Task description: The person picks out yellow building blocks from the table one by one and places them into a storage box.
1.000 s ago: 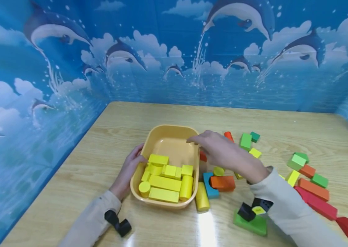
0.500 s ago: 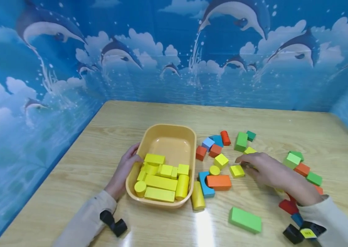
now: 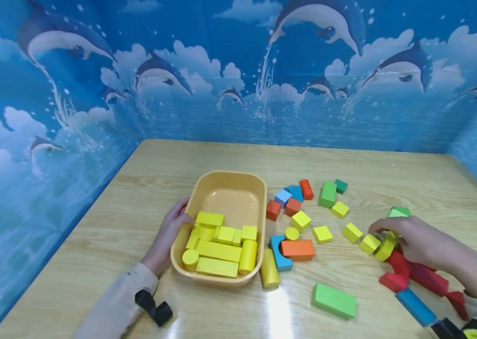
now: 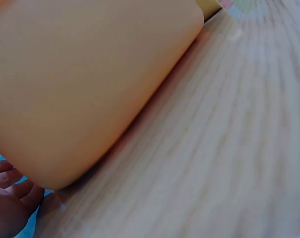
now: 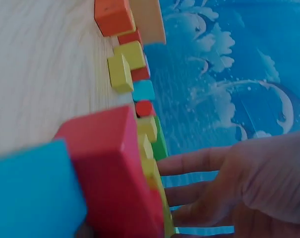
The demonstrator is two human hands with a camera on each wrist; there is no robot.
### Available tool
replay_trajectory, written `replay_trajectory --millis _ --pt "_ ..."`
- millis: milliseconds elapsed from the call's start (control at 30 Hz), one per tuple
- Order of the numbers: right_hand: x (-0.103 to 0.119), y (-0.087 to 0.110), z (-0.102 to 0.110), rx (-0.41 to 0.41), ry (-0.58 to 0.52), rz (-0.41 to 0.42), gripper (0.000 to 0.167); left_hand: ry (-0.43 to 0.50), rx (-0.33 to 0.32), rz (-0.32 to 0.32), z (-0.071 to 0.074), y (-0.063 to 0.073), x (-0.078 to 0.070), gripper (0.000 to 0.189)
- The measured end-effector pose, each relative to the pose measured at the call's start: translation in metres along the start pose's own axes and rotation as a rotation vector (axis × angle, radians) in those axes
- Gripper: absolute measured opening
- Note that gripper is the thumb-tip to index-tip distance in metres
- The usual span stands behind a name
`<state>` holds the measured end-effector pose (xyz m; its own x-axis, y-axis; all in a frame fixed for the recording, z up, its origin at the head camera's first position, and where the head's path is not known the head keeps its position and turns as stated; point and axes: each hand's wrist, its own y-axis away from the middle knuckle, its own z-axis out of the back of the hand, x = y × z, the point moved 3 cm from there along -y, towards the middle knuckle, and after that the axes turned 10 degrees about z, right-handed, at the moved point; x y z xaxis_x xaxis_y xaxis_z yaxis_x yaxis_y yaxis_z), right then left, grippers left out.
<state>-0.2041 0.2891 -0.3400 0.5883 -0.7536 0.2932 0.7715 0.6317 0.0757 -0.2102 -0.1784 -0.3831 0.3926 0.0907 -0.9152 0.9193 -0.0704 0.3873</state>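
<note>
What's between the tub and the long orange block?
The head view shows the blue arch and, nearer the tub, a yellow cylinder.

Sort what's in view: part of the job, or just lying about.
Seemingly in the job: left hand; tub it grips; yellow blocks inside; loose yellow blocks; right hand, beside some.
Apparently lying about: red blocks; orange block; green blocks; blue blocks.

The tub (image 3: 230, 200) looks glossy plastic, the tabletop (image 3: 170, 165) shiny wood-grain, the blocks (image 3: 219, 251) smooth.
</note>
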Motion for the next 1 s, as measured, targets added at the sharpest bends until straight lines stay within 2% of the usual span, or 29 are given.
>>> replay_trajectory --millis 67,233,367,467,567,633,800,900,1000 --pt "-0.006 0.007 -0.005 -0.01 0.014 0.014 0.046 0.003 0.0 -0.001 0.001 0.0 0.0 0.066" --pt "-0.011 0.015 -0.011 -0.109 0.125 0.082 0.032 0.004 -0.013 0.004 0.002 0.001 0.0 0.067" --pt "-0.003 0.012 0.003 -0.161 0.164 0.046 0.03 -0.003 -0.021 0.022 0.001 0.0 0.0 0.067" --pt "0.018 0.0 0.018 -0.294 0.18 0.113 0.03 -0.003 -0.019 0.014 0.0 0.0 0.0 0.067" --pt "0.053 -0.026 0.026 -0.41 0.147 0.224 0.027 0.004 -0.017 -0.004 0.001 -0.001 -0.001 0.067" --pt "0.08 -0.05 0.028 -0.422 0.069 0.27 0.021 0.003 -0.019 -0.005 0.002 -0.001 -0.001 0.067" --pt "0.136 -0.112 0.023 -0.34 -0.148 0.331 0.019 0.008 -0.017 -0.014 0.001 -0.001 0.002 0.066" --pt "0.16 -0.141 0.018 -0.284 -0.181 0.352 0.023 0.034 0.001 -0.046 0.0 -0.001 0.002 0.065" --pt "0.177 -0.162 0.01 -0.216 -0.176 0.356 0.023 0.042 0.008 -0.069 0.0 -0.001 0.001 0.065"
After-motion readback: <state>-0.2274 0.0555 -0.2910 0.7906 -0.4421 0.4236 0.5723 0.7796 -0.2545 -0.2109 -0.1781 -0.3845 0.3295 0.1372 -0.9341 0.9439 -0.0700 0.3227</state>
